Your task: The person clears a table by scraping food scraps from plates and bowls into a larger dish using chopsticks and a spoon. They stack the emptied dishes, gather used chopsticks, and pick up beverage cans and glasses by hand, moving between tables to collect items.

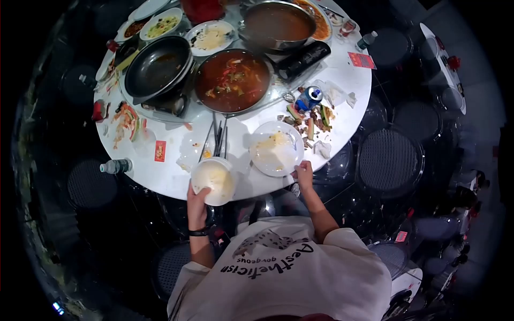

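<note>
A round white table [155, 177] carries the clutter: a clear plastic bottle [116, 166] on its side at the left edge, a small red rectangular card [160, 151] nearby, and a black cylindrical object [303, 60] farther in. Several thin dark chopsticks [219, 138] lie between the near bowl and the pot beyond. A heap of food scraps with melon rinds [310, 128] crowds the right side of the near plate, a blue metal can [309, 98] among it. That round steel pot [246, 110] holds red broth [219, 91] with solid pieces; a larger shiny steel basin [262, 45] behind it holds brownish liquid. Left of the pot sits a round black pan [159, 65]. The left hand [197, 206] grips a round white bowl [214, 199] at the table's near edge, thumb over the rim, its other fingers mostly hidden. The right hand [303, 174], fingers drawn close together, touches the near right rim of a round white plate [259, 155] with yellowish food remains
</note>
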`<state>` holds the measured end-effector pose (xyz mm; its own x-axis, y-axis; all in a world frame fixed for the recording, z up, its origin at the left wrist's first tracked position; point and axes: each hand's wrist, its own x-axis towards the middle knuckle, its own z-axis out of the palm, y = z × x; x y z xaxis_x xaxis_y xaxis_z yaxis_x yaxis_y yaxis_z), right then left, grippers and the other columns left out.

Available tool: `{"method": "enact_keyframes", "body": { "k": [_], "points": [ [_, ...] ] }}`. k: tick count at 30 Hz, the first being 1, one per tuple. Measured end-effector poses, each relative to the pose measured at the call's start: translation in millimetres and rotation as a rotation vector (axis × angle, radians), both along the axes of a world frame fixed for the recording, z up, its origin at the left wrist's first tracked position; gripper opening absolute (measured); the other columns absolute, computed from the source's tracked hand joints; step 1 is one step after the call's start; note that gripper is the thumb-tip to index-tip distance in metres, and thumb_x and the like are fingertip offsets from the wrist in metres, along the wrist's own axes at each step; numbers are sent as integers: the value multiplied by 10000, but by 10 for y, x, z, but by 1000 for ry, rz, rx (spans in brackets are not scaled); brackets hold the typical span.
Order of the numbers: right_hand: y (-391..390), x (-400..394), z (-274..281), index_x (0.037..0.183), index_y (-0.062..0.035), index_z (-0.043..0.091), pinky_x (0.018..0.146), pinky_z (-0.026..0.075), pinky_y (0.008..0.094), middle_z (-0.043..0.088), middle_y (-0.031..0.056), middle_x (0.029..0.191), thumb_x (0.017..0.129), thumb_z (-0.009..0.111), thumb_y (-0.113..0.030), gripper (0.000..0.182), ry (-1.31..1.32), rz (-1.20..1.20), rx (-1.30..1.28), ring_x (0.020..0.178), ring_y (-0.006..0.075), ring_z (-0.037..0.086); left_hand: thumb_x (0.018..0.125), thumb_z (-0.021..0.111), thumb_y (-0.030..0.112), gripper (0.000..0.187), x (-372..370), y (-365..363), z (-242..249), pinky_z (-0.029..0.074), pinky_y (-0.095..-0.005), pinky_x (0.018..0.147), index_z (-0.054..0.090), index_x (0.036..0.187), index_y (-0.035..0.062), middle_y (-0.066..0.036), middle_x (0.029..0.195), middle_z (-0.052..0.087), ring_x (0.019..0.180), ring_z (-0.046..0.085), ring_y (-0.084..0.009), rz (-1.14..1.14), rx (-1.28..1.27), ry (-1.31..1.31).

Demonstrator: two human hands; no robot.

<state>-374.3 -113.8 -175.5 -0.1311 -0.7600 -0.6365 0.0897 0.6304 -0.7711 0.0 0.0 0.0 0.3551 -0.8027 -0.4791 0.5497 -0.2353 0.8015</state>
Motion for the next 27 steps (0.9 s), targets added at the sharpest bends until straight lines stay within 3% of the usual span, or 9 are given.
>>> {"method": "enact_keyframes", "body": {
  "k": [3,4,7,12,14,16,20,23,27],
  "points": [
    [33,-202,-5,1176,-88,476,692,517,383,500,110,995,786,685,-155,447,140,91,-111,735,249,579,772,543,-66,520,-599,-62,63,501,-316,860,455,1281,-3,-131,1160,589,1022,602,-223,-66,37,-15],
    [-71,-351,410,1155,-79,485,682,507,383,514,106,955,781,686,-147,430,490,152,-300,728,259,574,772,538,-66,520,-834,-115,44,502,-316,857,452,1281,-5,-133,1162,586,1024,601,-224,-81,48,-10],
    [-444,-910,655,1014,-36,532,688,485,391,545,123,824,742,680,-99,316,844,241,-514,729,298,568,777,528,-75,519,-1613,-210,141,496,-306,865,448,1284,2,-125,1177,580,1043,594,-211,-61,48,54],
    [-1369,-1156,-26,1041,-30,537,700,499,376,578,144,886,761,654,-65,305,463,314,-688,766,281,608,791,508,-62,513,-2634,-318,19,492,-323,887,436,1294,4,-143,1168,585,1051,597,-223,-48,54,37],
    [-1628,-1149,196,1101,-30,534,714,513,364,597,146,952,778,639,-39,339,365,358,-739,788,270,631,791,540,-29,508,-2950,-315,-302,508,-245,674,448,1288,16,-108,1105,606,906,625,-165,-48,88,49],
    [-1648,-1231,618,1111,-46,548,686,518,372,548,154,1009,769,657,-59,359,467,467,-799,759,286,626,790,562,-5,508,-3216,-304,-509,462,-198,545,456,1285,28,-83,1068,613,816,618,-123,-42,108,52],
    [-1486,-1273,812,1073,-62,575,695,507,399,496,149,1056,781,674,-151,321,857,795,-1303,759,306,607,774,558,-30,530,-3597,-329,-536,522,-256,710,457,1293,14,-104,1125,604,942,625,-176,29,119,61],
    [-1447,-1140,701,1023,-61,593,730,489,418,512,148,1000,782,682,-230,307,708,756,-1038,817,314,589,765,540,-64,537,-3691,-294,-377,522,-296,800,459,1291,8,-124,1160,593,997,618,-208,100,117,46],
    [-1371,-760,462,996,23,566,523,523,313,622,138,737,844,650,-243,317,205,966,-469,606,224,650,770,534,-53,536,-3695,-80,-183,529,-303,794,448,1295,14,-126,1146,595,998,618,-211,230,154,23]
  ]
}}
